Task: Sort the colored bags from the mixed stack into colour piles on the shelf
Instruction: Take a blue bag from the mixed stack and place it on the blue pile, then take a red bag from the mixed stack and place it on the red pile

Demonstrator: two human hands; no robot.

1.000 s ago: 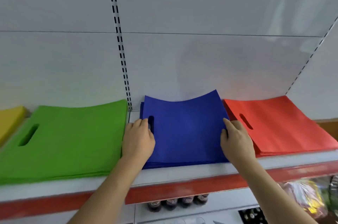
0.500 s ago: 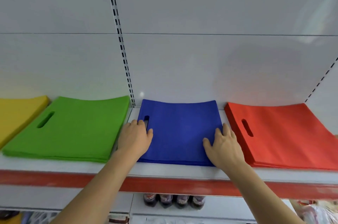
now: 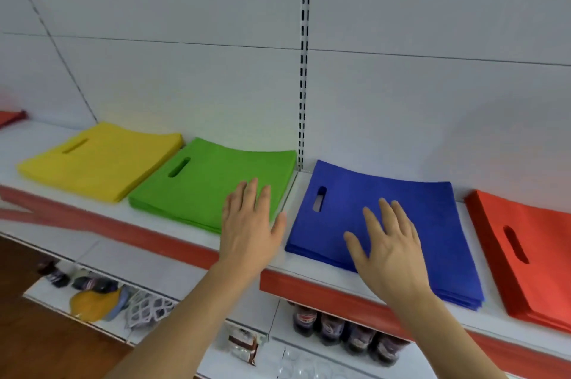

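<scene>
Right now both my hands are flat and spread, gripping nothing. My right hand (image 3: 387, 247) lies over the near half of the blue pile (image 3: 401, 208), fingers pointing away toward the back wall; whether the palm presses the cloth or floats just above it I cannot tell. My left hand (image 3: 250, 224) is over the near right corner of the green pile (image 3: 213, 180), just beside the gap that parts green from blue.

So green lies straight under my left grip and runs off leftward, and that hand is the nearer one to it. Beyond green sits the yellow pile (image 3: 99, 160), and the red pile (image 3: 531, 242) lies to the right of blue, all in a row on the shelf (image 3: 296, 265).

I see no mixed stack; a red scrap (image 3: 12, 117) shows far left. Nothing blocks either hand.
</scene>
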